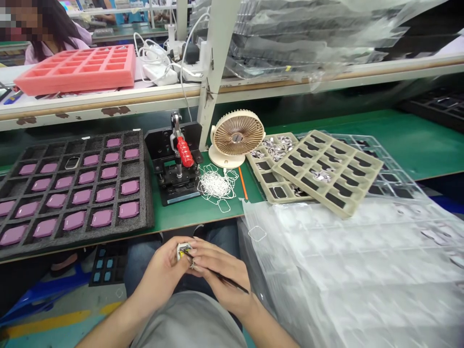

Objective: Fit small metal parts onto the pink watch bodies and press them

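Green and broad, the bench (416, 145) is bearing a black foam tray (132, 170). In front of it, the right hand (223, 266) is pinching a slim dark tool (232, 283), while the left hand (164, 263) is clasping a small pale-rimmed housing (182, 253) at the tool's tip

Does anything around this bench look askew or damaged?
Yes: one beige tray sits crooked, overlapping another beige tray. The shelf edge has brown patches, like chipped paint. A white loop lies on the plastic sheeting, away from the tangled heap.

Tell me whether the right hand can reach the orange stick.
Probably yes: the orange stick lies uncovered on the green bench, though the right hand holds a thin dark tool.
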Tool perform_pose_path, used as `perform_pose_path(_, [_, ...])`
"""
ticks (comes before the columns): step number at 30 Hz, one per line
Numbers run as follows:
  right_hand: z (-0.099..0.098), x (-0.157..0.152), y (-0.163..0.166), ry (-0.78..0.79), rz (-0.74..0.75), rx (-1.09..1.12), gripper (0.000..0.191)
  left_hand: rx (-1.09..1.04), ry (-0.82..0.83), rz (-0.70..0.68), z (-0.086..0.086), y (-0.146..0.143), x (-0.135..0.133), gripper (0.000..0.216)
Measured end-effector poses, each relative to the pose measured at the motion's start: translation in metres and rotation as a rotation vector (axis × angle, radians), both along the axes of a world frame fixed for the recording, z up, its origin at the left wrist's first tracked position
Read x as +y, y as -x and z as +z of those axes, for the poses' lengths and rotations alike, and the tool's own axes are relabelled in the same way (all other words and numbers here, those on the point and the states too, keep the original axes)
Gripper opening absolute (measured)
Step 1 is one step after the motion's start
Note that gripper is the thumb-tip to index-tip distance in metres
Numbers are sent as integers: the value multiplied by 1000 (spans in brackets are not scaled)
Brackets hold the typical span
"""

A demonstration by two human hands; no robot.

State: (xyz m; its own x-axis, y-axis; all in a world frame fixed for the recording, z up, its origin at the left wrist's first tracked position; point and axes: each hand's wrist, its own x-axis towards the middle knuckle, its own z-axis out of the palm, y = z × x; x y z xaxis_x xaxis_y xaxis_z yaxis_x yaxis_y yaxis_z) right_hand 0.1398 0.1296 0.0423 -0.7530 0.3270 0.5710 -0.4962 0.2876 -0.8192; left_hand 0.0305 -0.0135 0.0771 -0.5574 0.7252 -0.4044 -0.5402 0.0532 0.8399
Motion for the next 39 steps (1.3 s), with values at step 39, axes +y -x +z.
perform_pose_path(39, [-23, 101, 79, -75, -1091, -507, 72, -418, -249, 156, -41, -6, -27, 40])
